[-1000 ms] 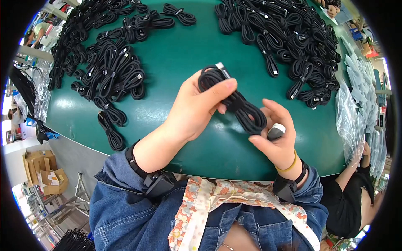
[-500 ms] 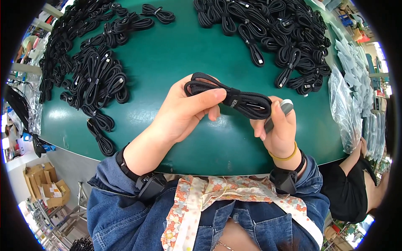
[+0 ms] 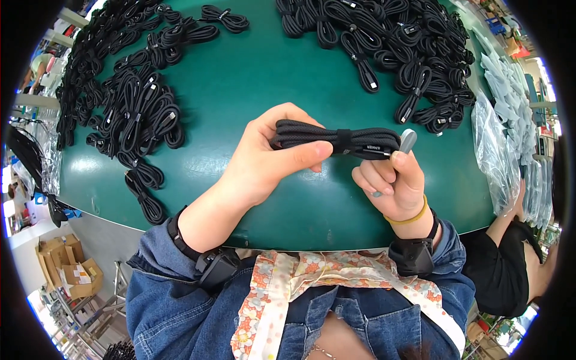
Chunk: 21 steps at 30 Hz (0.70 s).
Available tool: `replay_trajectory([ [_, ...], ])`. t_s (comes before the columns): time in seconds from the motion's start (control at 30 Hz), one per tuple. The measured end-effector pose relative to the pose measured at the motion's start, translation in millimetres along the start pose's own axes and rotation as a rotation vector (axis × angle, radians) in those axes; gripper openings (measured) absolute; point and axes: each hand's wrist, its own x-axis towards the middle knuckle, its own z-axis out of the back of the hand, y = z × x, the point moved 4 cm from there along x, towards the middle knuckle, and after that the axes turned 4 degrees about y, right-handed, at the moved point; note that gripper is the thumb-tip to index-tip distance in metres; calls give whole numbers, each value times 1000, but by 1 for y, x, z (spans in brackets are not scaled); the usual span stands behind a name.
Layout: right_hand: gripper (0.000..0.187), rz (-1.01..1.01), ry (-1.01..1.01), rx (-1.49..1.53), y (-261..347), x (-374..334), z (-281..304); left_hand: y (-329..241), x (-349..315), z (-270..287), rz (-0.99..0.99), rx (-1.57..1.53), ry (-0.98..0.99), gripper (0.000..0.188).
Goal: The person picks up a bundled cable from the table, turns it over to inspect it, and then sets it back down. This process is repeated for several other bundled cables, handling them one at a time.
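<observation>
So the worker's left-hand grip [image 3: 270, 147] is closing around a black cable bundle [image 3: 318, 133], thumb pressing across the front beside the strap [image 3: 343, 141], fingers wrapping behind. The bundle's hanging in mid-air over the green desk [image 3: 318, 78], lying roughly level, between the loose heap on the left [image 3: 135, 111] and the bigger pile at upper right [image 3: 390, 48]. The right-hand grip [image 3: 393, 183] is curling mostly closed around a slim grey tool [image 3: 408, 140], with its thumb sitting right by the plug end.

My guess is they're tidying or checking that end. For doing it well, I'd be pinching close to the strap so the loops aren't fanning out, letting the right thumb and index do the fine nudging, and tucking the tool down into the palm so it isn't snagging the braid. Pushing lightly is probably smarter too, since yanking the plug could be loosening a loop.

Hard to make out: the right fingers are covering most of the tool, so nobody's telling what it's for. The left fingertips are mostly hiding behind the coil, and I can't tell whether the right thumb is actually touching the plug. Both piles are running out of view up top.
</observation>
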Motion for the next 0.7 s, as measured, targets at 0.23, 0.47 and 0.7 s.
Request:
replay_trajectory([
  [0.23, 19, -8, 160, 28, 2, 0, 1, -1, -2, -3, 54, 83, 80, 19],
  [0.47, 23, 168, 178, -162, 5, 5, -8, -10, -3, -5, -230, 139, 172, 23],
  [0.7, 24, 58, -171, -636, 17, -1, -10, -36, -5, 0, 49, 563, 133, 19],
])
